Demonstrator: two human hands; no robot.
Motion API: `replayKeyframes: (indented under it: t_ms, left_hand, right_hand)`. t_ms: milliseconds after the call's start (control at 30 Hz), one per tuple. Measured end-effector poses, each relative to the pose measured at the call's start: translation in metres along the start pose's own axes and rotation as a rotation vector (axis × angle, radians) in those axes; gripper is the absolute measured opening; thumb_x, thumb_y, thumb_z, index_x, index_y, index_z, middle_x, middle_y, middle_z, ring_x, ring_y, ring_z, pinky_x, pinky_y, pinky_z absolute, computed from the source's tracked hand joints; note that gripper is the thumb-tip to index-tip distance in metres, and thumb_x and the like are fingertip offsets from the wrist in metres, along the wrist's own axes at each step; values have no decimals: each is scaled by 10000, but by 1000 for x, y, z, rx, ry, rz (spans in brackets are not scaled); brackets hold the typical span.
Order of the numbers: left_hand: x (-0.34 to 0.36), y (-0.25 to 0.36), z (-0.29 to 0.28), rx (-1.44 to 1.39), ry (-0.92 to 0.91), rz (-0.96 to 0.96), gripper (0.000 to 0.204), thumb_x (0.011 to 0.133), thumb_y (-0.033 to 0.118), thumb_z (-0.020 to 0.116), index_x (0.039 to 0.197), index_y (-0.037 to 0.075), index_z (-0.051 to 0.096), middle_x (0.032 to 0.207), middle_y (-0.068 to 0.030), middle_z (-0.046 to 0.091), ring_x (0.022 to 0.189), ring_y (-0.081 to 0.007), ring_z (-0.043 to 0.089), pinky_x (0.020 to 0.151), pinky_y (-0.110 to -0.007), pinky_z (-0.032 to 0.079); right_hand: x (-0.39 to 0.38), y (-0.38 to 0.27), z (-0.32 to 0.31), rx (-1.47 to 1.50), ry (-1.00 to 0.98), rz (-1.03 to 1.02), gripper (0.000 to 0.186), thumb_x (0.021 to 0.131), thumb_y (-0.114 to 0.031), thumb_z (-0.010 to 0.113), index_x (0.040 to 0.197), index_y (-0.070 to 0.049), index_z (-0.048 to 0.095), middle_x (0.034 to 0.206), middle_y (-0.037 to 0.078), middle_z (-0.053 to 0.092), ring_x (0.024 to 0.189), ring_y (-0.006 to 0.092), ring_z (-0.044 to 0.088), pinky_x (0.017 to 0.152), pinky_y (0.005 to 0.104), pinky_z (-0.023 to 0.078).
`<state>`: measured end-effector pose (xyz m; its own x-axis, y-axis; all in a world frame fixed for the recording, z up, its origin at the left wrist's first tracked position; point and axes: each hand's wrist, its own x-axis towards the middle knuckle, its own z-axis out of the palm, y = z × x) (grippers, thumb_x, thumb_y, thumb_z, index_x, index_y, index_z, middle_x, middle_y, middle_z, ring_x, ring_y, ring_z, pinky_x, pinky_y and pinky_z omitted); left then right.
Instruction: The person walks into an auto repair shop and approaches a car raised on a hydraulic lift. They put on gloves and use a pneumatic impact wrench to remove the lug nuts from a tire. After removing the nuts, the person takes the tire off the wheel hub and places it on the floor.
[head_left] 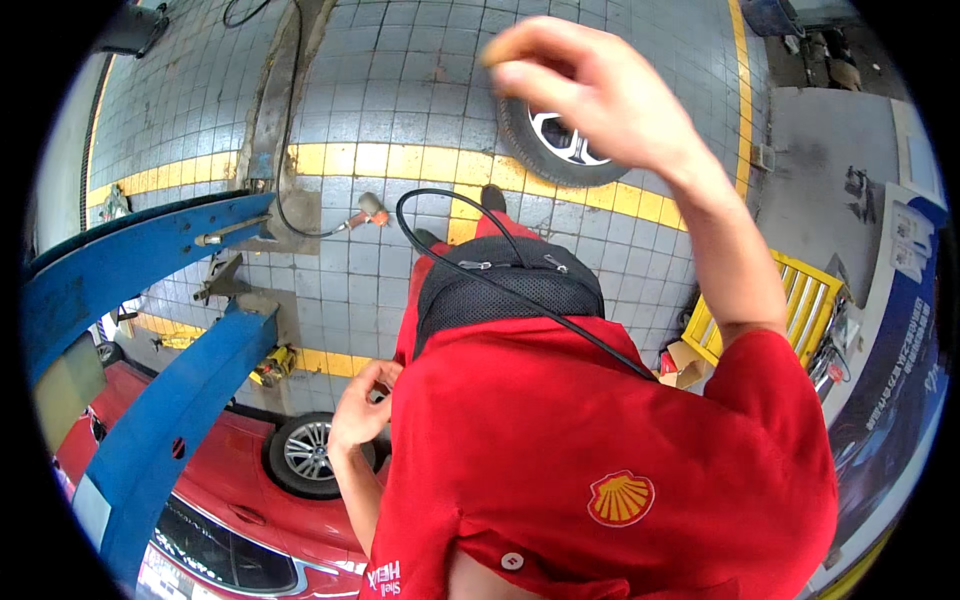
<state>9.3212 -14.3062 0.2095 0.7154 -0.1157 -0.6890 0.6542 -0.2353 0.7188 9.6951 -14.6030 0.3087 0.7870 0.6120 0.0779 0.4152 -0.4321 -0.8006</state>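
Note:
My right hand [590, 88] is raised at the upper right, in front of a loose wheel [565, 150] with a silver and black rim. Its fingers are bent and a bit blurred, thumb and forefinger near each other, with nothing visible between them. My left hand [362, 405] hangs beside my hip with loosely curled fingers. I see no thing in it, though part of its palm is hidden. Across my waist pouch [510, 285] of black mesh runs a black cable [490, 278]. An orange and grey air tool [368, 212] on a hose lies on the floor ahead.
Blue lift arms [190, 400] stand at my left over a red car [220, 460]. A dark hose [287, 150] trails across the tiled floor. On the right are a yellow slatted rack [800, 300], a cardboard box [685, 365] and a printed blue board [900, 370].

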Motion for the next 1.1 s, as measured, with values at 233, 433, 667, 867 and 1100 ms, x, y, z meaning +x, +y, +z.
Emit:
replayKeyframes:
  t_ms: [233,433,667,867,1100]
  left_hand:
    - [48,49,0,48,150,217,299,914,77,752,1203,18,699,1067,-65,661,934,-163,619,881,-308,504]
    - [97,117,20,342,171,499,332,963,138,693,1280,38,699,1190,-151,686,1128,-303,650,998,-398,500]
    - [133,149,26,472,-4,649,273,996,95,633,1253,41,707,1222,-136,706,1176,-323,639,1041,-421,494]
    - [130,157,12,428,-141,589,173,944,76,715,1113,37,722,1003,-93,678,980,-272,661,872,-389,534]
    - [126,149,21,560,25,721,170,923,79,736,1088,45,715,976,-102,667,961,-293,670,853,-385,547]
  right_hand:
    - [-84,61,15,72,-344,413,248,1018,-217,651,1171,-30,708,950,100,754,886,197,726,833,346,569]
    - [-99,39,51,450,-519,427,224,1021,-126,686,1216,-14,691,964,38,732,939,97,674,850,282,550]
    - [-101,33,45,329,-627,331,242,967,-135,755,1169,-22,685,947,14,658,837,107,596,751,285,520]
    - [-102,23,38,126,-725,236,264,868,-180,840,990,-42,652,884,37,602,776,170,569,721,332,497]
    - [-114,19,37,26,-689,67,210,870,-181,785,948,-79,619,894,68,596,879,285,641,757,437,500]
